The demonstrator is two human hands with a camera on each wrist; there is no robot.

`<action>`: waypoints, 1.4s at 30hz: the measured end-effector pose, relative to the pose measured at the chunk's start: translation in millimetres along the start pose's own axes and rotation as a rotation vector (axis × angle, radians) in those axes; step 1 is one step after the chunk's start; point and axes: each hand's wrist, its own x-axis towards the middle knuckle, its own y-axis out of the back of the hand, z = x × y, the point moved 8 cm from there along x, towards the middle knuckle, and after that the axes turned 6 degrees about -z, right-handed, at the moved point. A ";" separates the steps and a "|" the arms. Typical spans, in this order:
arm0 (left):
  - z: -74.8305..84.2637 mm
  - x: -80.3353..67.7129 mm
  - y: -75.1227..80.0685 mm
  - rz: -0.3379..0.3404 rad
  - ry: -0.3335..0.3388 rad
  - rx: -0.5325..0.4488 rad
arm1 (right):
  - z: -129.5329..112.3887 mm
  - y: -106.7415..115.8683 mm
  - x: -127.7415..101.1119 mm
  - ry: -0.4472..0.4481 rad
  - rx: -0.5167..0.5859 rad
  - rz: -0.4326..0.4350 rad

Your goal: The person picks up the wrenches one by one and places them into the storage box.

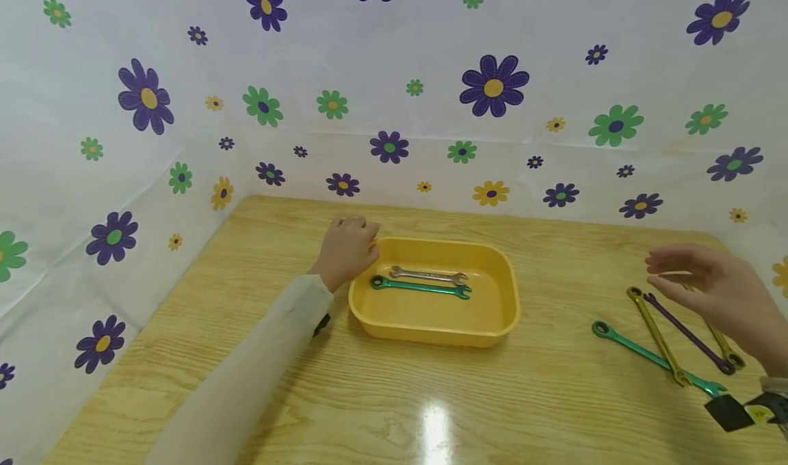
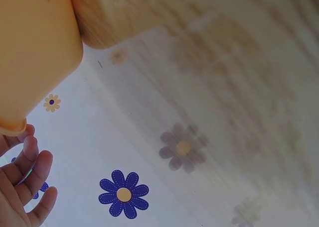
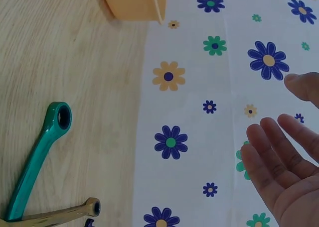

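At the left end of a yellow plastic tray [image 1: 434, 335], my left hand [image 1: 349, 249] grips the rim near the far corner. The left wrist view has those fingers [image 2: 42, 170] at the tray's edge [image 2: 45, 48]. Inside lie a silver wrench [image 1: 429, 275] and a green wrench [image 1: 421, 287], side by side. Far to the right, my right hand [image 1: 717, 280] hovers with spread, slightly bent fingers and holds nothing. Below it on the table are another green wrench [image 1: 640, 350], a gold wrench [image 1: 660, 335] crossing it, a purple wrench [image 1: 689, 331] and a second gold wrench [image 1: 726, 345], partly hidden by the hand.
The wood-grain table [image 1: 542, 396] carries everything. White cloth [image 1: 425, 41] with printed flowers stands along its back and left side. A dark strap piece [image 1: 729, 410] hangs from the right wrist, close over the green wrench's end.
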 end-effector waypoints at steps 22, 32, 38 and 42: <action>-1.4 0.0 0.9 0.007 0.001 -0.033 | 149.2 -31.3 -36.8 -0.376 -0.214 0.074; -0.1 -0.2 1.5 -0.001 -0.008 -0.042 | 98.6 -38.2 -46.5 -0.482 -0.202 -0.013; -0.4 0.0 0.8 0.004 -0.007 -0.039 | 107.7 -43.7 -47.7 -0.506 -0.224 -0.075; -0.5 0.2 0.1 0.001 -0.003 -0.044 | 113.3 -47.1 -47.8 -0.503 -0.228 -0.123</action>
